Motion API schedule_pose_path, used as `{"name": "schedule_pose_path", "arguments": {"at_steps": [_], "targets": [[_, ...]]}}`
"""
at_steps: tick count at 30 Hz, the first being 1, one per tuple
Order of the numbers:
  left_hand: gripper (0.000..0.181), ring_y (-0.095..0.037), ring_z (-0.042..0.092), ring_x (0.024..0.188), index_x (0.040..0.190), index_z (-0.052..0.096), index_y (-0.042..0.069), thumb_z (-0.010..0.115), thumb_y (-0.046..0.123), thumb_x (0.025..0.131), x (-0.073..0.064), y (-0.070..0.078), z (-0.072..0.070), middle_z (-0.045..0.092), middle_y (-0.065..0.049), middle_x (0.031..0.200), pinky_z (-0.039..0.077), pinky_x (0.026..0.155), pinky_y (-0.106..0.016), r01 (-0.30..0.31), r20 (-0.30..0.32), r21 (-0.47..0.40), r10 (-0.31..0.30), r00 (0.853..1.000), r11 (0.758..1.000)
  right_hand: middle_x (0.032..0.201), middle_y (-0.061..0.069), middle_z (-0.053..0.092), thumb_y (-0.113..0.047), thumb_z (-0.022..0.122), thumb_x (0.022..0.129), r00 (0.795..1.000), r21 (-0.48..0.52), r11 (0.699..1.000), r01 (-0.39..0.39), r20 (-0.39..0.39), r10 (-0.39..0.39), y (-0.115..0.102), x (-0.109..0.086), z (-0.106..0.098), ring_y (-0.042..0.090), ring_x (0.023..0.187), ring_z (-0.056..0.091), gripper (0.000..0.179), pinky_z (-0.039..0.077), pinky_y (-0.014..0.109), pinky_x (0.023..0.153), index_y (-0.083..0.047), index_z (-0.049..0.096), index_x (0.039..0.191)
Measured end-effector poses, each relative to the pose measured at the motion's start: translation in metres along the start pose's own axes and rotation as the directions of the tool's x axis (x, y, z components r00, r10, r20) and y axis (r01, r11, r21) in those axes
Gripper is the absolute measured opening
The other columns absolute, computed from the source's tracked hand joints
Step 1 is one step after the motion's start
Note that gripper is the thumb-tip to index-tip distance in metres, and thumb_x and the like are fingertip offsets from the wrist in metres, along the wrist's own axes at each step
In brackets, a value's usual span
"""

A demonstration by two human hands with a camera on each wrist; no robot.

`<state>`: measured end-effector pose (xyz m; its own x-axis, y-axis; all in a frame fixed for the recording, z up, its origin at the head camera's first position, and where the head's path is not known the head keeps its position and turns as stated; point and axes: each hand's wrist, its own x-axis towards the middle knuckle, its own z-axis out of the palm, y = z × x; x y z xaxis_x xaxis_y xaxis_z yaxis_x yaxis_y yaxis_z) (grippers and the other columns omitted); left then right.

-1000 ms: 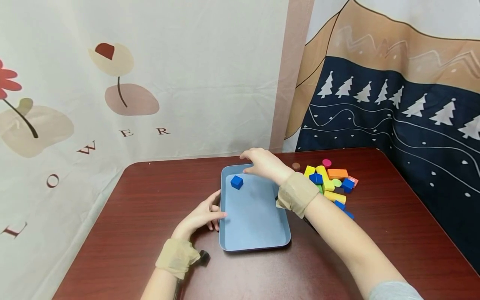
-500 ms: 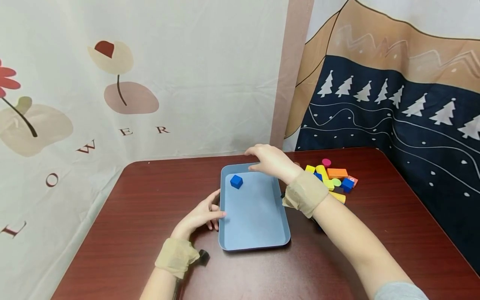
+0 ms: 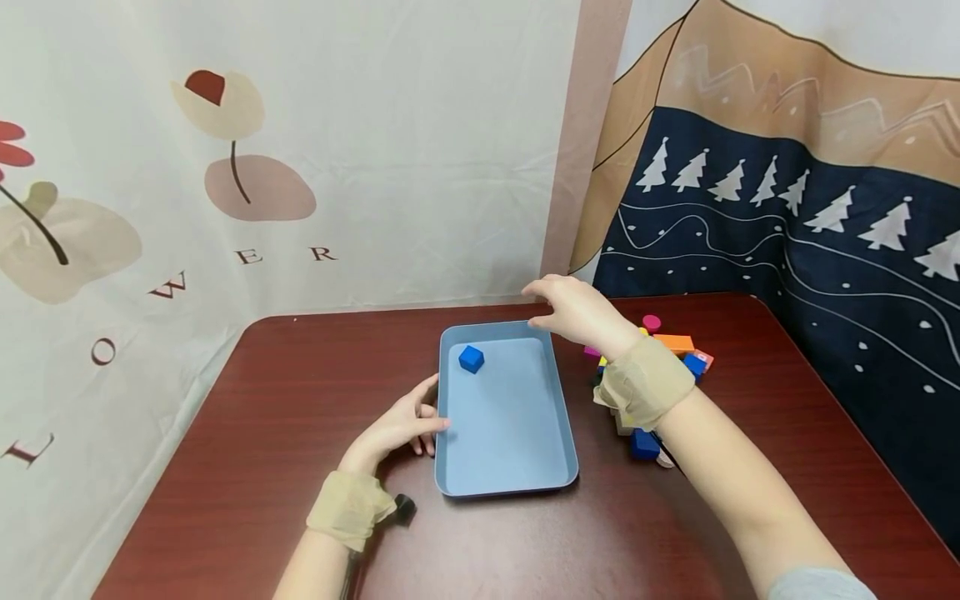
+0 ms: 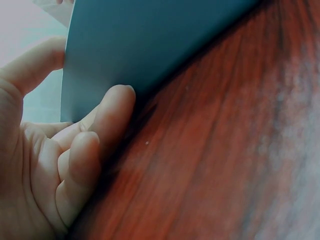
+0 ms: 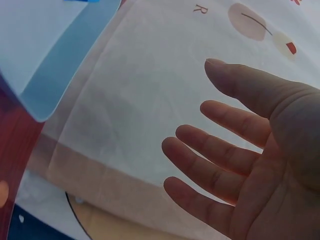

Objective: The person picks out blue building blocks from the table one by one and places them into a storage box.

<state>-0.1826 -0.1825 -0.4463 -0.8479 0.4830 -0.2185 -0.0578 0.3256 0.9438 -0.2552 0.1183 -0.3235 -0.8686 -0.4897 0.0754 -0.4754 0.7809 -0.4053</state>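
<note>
A blue tray (image 3: 510,425) lies on the table, with a blue cube block (image 3: 471,359) in its far left part. At the tray's left wall, my left hand (image 3: 397,427) grips the rim. The left wrist view shows its thumb (image 4: 40,62) over the edge and curled fingers (image 4: 115,110) against the outer wall. Above the tray's far right corner hovers my right hand (image 3: 577,312), holding nothing. Its fingers are spread and relaxed in the right wrist view, apart from the tray (image 5: 55,80).
Several coloured blocks, including an orange block (image 3: 673,343) and a dark blue block (image 3: 643,444), lie in a pile right of the tray, partly hidden by my right wrist. A printed curtain (image 3: 420,167) hangs behind the dark red table (image 3: 300,375).
My right hand has moved right and slightly away from me, from over the tray toward its far right corner. The left hand keeps its grip on the tray, and the blue cube has stayed put.
</note>
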Motion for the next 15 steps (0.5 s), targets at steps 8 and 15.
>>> {"name": "schedule_pose_path", "arguments": {"at_steps": [8,15], "targets": [[0.084,-0.038,0.062,0.056,0.152,0.009,0.003,0.066,0.009,0.09,0.0,-0.001,-0.001,0.067,-0.017,0.081,0.049,0.047,-0.034,-0.008,-0.002,0.004,0.008,1.0,1.0,0.123,0.014,0.059,-0.018,0.072,0.087,0.999,0.013,0.999,-0.039,0.001,0.039,0.012,-0.012,-0.01,0.029,0.109,0.056,0.043,0.046,0.043,0.094,-0.004,0.06,0.126],[0.084,-0.038,0.062,0.056,0.152,0.009,0.002,0.065,0.009,0.09,-0.001,-0.001,-0.001,0.067,-0.017,0.081,0.049,0.047,-0.033,-0.016,0.007,0.002,0.016,1.0,1.0,0.128,0.018,0.056,-0.016,0.069,0.089,0.998,0.034,0.998,-0.062,-0.006,0.062,0.028,-0.027,-0.018,0.033,0.111,0.053,0.045,0.045,0.047,0.093,-0.002,0.057,0.129]]}}
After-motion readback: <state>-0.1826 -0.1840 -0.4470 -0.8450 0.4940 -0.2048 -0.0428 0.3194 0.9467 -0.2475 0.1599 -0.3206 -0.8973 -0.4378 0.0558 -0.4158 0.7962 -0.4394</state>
